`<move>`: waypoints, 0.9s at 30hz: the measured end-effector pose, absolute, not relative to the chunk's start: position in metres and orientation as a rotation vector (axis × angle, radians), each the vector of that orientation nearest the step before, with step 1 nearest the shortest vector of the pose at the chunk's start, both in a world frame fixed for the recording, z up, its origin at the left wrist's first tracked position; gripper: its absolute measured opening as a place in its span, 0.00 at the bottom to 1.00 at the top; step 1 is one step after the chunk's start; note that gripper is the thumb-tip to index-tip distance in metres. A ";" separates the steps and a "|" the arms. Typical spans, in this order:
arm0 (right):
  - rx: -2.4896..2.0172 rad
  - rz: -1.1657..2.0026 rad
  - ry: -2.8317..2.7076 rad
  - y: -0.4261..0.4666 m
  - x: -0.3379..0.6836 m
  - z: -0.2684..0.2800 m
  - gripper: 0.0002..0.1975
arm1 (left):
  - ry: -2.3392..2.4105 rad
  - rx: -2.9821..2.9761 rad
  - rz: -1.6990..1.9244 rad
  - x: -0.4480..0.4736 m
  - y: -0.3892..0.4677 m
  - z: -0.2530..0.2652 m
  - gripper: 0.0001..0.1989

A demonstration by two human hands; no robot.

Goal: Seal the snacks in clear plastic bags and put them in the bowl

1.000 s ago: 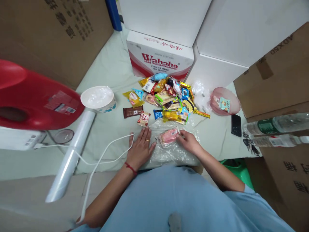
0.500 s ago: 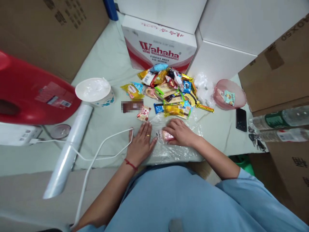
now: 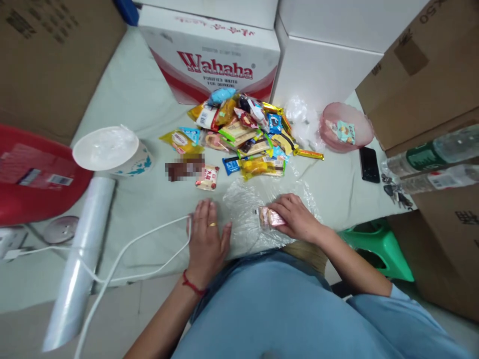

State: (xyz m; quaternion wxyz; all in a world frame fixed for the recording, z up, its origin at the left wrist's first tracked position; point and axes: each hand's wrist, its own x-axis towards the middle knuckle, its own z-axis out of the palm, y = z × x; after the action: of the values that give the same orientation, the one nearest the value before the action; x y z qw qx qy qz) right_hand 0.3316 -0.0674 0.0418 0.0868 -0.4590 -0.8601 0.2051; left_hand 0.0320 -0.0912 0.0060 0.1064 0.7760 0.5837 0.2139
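Right hand [image 3: 299, 218] grips just one small pink-wrapped snack [image 3: 266, 218] on spread-out, crinkled clear plastic film [image 3: 243, 209]! Left hand [image 3: 207, 240] lies flat, empty; multicoloured packaged-snack heap [image 3: 247, 135] beyond.

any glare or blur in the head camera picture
Head view: glints on the crinkled clear plastic sheet and plastic film roll; head view: pixelation over the brown packet; head view: fine detail on the pink packet looks soft.

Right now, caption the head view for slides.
Right hand on pink rectangular packet over clear crinkled plastic; left hand on pale green cloth.
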 end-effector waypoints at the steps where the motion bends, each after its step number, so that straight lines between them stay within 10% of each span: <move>1: -1.376 0.605 -2.558 -0.069 0.330 0.042 0.25 | 1.682 2.299 0.692 0.037 -0.091 0.012 0.37; 27: -1.329 0.501 -2.765 -0.002 0.297 0.074 0.23 | 1.635 2.499 0.325 0.062 -0.090 -0.006 0.34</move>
State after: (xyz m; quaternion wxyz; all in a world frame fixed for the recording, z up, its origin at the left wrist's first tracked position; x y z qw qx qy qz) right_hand 0.2967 -0.0017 0.0737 0.0165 -0.4276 -0.8894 0.1611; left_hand 0.0622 -0.0899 -0.0061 0.0686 0.8300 0.5429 0.1079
